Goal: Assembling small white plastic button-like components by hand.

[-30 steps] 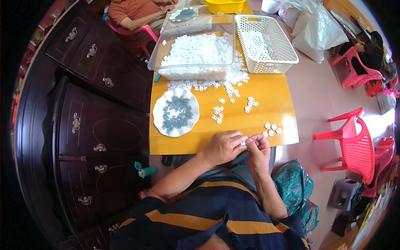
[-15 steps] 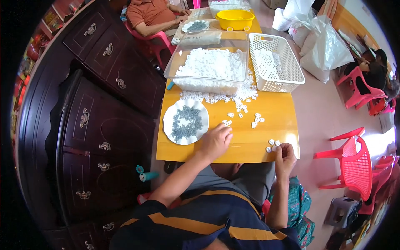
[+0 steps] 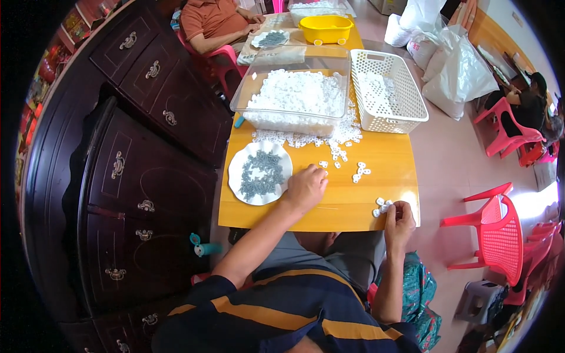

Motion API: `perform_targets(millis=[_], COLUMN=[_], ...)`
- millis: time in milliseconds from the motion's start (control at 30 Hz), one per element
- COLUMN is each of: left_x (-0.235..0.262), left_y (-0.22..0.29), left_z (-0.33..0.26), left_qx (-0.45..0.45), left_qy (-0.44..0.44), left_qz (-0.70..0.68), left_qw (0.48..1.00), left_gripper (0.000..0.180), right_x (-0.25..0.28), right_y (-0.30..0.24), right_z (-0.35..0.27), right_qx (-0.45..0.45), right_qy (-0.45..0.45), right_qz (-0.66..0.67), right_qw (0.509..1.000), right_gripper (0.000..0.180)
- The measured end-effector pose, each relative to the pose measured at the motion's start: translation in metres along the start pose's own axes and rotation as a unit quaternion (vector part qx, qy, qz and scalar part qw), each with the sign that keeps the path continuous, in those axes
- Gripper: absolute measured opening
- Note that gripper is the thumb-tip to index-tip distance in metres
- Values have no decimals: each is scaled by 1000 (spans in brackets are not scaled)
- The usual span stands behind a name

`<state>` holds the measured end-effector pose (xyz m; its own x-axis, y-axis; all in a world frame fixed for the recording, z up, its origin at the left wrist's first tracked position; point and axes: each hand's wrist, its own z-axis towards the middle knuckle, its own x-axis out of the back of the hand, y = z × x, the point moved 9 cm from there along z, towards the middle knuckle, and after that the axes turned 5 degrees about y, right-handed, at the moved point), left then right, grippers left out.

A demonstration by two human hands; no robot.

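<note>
Now my hands no longer meet at the near edge of the yellow wooden counter [image 3: 353, 217]; they are well apart. My left hand [image 3: 307, 187] reaches slightly farther up the middle of the frame than half a second ago, and it hides the spot where a little bunch of small white pieces shows in the earlier view. Its fingers curl down close together, tips facing away from me, so I cannot tell whether they have hold of anything. Two loose white pieces [image 3: 337, 165] lie just beyond them.

My right hand [image 3: 400, 219] stays low, right of centre, thumb and forefinger bent nearly together beside a cluster of rounded white pieces [image 3: 381, 207]. The tips seem to touch it, but whether a piece is between them I cannot make out. I take the change to mean that the joint handling is broken off and each hand deals with its own bunch.

Left of centre, slender grey plastic bits [image 3: 261, 175] lie untouched on a scalloped white plate [image 3: 236, 160]. At the upper middle, a big heap of white pieces [image 3: 297, 91] fills a clear plastic bin [image 3: 294, 122].
</note>
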<state>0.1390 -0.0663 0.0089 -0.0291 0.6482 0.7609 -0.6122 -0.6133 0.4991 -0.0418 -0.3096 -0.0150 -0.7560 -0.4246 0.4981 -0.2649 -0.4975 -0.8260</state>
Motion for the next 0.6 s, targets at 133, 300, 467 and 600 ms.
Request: perform_targets(millis=[133,300,467,600], left_x=[3,7,1,-3], left_y=[-4,-5,-9,-8], left_z=[-7,-9,-6,-1], left_qx=[25,13,9,5], left_qy=[-7,15,-4,-31], left_qz=[-13,-14,3,24], left_qw=[1000,1000,1000,999], left_gripper=[11,9,8,8], right_x=[9,0,-31,-69], right_y=[-4,-26,-77,-102], right_z=[-3,0,7,10], right_qx=[13,32,135,176], right_qy=[30,10,-39,-116], right_qz=[33,68,56,14], right_qw=[999,997,989,977], right_gripper=[7,7,8,8])
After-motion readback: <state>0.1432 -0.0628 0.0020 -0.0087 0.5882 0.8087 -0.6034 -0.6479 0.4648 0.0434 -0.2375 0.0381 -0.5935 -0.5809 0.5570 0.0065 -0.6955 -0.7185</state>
